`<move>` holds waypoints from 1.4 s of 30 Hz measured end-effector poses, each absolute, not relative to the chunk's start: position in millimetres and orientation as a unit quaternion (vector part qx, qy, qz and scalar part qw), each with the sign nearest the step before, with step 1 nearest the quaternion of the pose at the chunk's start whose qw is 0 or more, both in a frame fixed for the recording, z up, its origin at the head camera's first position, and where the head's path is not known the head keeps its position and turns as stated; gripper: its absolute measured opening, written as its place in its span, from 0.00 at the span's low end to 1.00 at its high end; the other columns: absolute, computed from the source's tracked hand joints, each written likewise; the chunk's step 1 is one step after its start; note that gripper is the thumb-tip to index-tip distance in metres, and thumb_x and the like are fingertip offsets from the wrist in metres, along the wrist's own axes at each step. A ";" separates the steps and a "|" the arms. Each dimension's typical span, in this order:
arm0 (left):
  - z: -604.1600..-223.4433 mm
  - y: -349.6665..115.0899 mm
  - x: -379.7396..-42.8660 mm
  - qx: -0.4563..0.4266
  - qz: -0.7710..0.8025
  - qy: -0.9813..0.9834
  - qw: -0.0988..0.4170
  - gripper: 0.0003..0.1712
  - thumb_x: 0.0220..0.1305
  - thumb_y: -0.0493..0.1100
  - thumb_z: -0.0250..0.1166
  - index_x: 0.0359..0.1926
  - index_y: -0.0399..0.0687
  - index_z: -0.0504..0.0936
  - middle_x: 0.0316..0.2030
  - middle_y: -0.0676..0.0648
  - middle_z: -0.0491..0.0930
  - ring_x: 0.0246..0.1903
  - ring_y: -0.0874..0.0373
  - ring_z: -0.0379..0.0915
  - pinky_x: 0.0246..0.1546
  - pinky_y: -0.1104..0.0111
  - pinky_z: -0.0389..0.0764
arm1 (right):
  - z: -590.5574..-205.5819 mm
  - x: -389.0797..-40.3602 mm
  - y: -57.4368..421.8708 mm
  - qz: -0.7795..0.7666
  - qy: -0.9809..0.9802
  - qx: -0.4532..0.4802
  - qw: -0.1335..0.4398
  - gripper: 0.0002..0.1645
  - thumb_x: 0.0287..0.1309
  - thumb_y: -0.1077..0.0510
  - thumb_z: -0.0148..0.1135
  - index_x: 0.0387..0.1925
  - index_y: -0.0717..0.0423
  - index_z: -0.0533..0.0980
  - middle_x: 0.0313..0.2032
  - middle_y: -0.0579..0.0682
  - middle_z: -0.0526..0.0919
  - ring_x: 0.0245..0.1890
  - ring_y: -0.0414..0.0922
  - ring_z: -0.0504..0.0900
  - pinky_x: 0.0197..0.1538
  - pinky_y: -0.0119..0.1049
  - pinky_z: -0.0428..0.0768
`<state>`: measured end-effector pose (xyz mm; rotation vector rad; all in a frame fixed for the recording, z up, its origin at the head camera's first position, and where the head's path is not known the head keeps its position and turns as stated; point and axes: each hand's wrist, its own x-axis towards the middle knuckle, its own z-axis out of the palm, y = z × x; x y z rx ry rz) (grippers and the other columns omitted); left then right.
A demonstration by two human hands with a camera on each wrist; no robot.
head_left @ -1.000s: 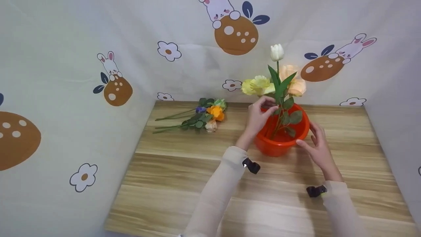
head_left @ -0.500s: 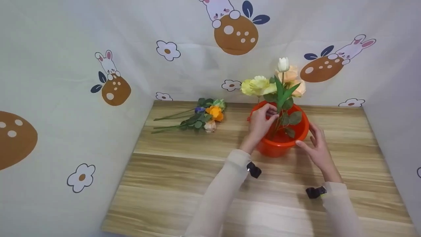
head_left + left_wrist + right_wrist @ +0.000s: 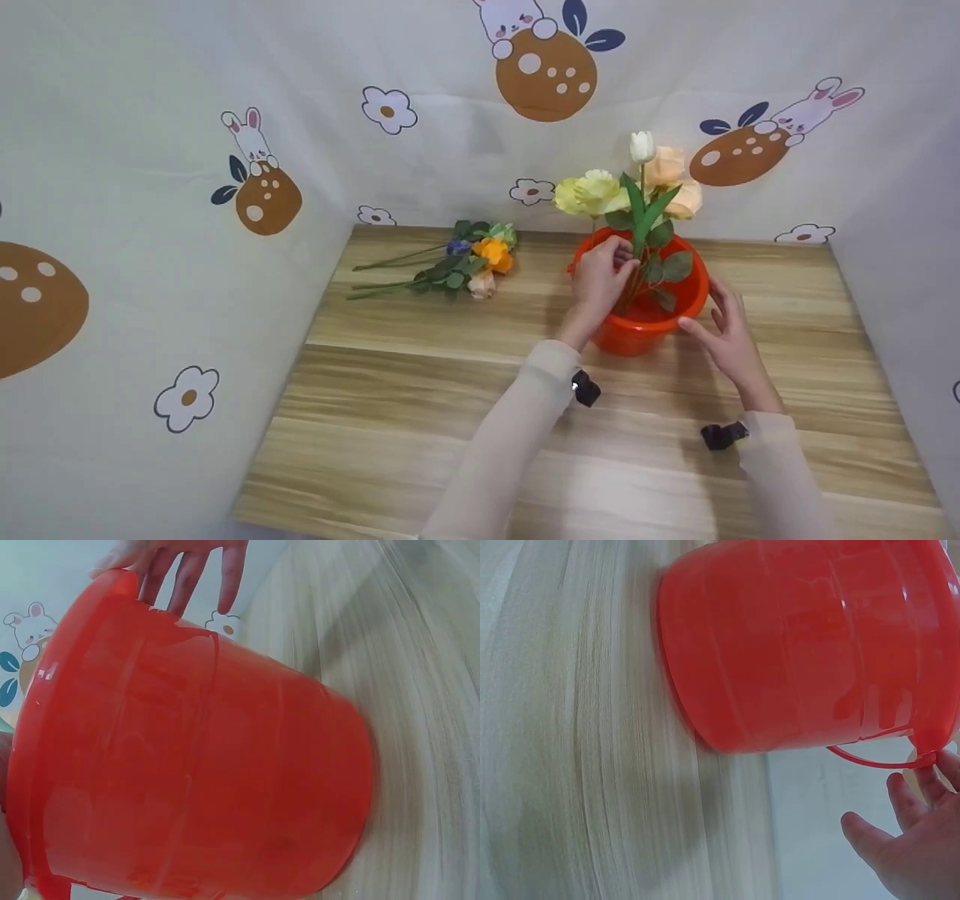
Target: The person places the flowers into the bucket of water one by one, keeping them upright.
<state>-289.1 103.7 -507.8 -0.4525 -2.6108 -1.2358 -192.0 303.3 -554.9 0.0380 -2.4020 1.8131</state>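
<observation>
In the head view, a red plastic bucket (image 3: pixel 628 341) stands upright on the table. My left hand (image 3: pixel 602 276) is over its opening, pinching the stem of a white artificial tulip (image 3: pixel 642 148) with long green leaves. The stem's lower end is inside the bucket. Beside it, a yellow flower (image 3: pixel 592 193) and peach flowers (image 3: pixel 684 199) rise from the bucket. My right hand (image 3: pixel 724 330) rests against the right rim, thumb and fingers spread. In the right wrist view, the right hand's fingertips (image 3: pixel 928 784) touch the rim near the thin red handle (image 3: pixel 877 763).
Several loose artificial flowers lie on the table left of the bucket, including an orange flower (image 3: pixel 493 255) and a pale pink rose (image 3: pixel 482 284). The wooden table (image 3: pixel 390 405) meets a printed white cloth (image 3: pixel 442 157) behind and at both sides.
My left hand has lowered with the tulip, so its bloom stands lower and slightly further right. The right hand has stayed at the bucket's rim.
</observation>
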 end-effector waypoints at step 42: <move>-513.2 100.7 -289.3 -0.181 -0.498 -0.837 0.139 0.10 0.58 0.40 0.74 0.39 0.43 0.82 0.33 0.48 0.86 0.32 0.64 0.82 0.34 0.88 0.76 | -556.0 -191.3 302.3 0.607 -0.791 0.017 0.073 0.50 0.62 0.66 0.65 0.77 0.59 0.47 0.77 0.60 0.46 0.78 0.62 0.47 0.76 0.65 0.46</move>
